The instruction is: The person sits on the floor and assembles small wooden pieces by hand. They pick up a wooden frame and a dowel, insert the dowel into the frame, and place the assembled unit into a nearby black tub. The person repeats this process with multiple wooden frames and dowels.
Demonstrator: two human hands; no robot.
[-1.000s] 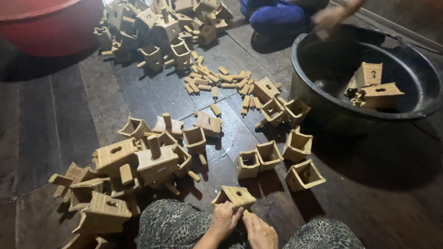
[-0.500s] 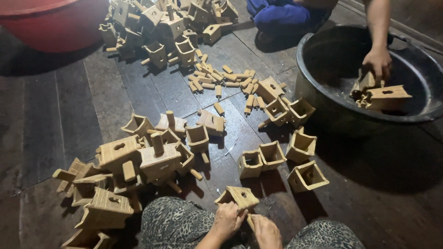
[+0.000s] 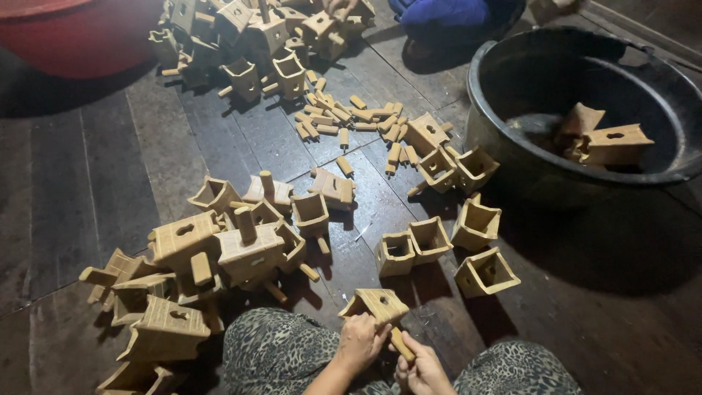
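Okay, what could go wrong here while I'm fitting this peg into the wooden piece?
The peg in the right hand enters the wooden piece at a slant, so it may jam or slip. The left hand grips right beside the joint, so fingers could get pinched. Loose dowels on the floor could roll underfoot.

Red plastic basin (image 3: 66, 36) cut off by the top-left corner, co-worker's blue-clothed knee (image 3: 453, 14) cropped at the top edge, left hand (image 3: 360, 342) hiding the wooden peg's (image 3: 401, 344) joint, lower wooden box pile (image 3: 142, 377) cut off by the bottom edge
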